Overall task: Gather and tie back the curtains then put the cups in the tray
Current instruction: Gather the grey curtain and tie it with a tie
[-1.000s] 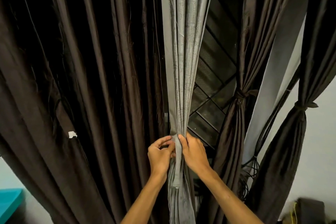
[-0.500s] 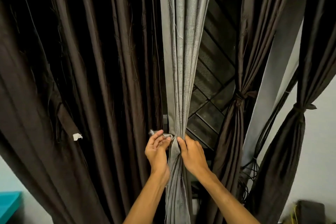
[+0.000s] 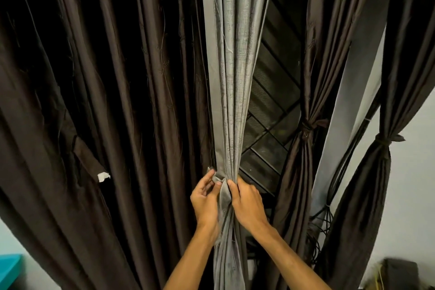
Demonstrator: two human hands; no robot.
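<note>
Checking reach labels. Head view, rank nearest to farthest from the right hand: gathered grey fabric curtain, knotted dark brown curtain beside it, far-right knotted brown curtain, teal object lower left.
1. Gathered grey fabric curtain, centre, gripped by the right hand.
2. Knotted dark brown curtain, just right of it.
3. Far-right knotted brown curtain, further right.
4. Teal object, lower-left corner.

Field notes, straight ahead of me: dark slatted panel (image 3: pixel 270 92), slats running diagonally. To the right, black cables (image 3: pixel 344 167) hang along a pale wall (image 3: pixel 414 207). Low right, a dark box (image 3: pixel 400 273) with a yellow cord (image 3: pixel 377 275) beside it. Low left, a teal corner (image 3: pixel 8 268); can't tell what it is.
</note>
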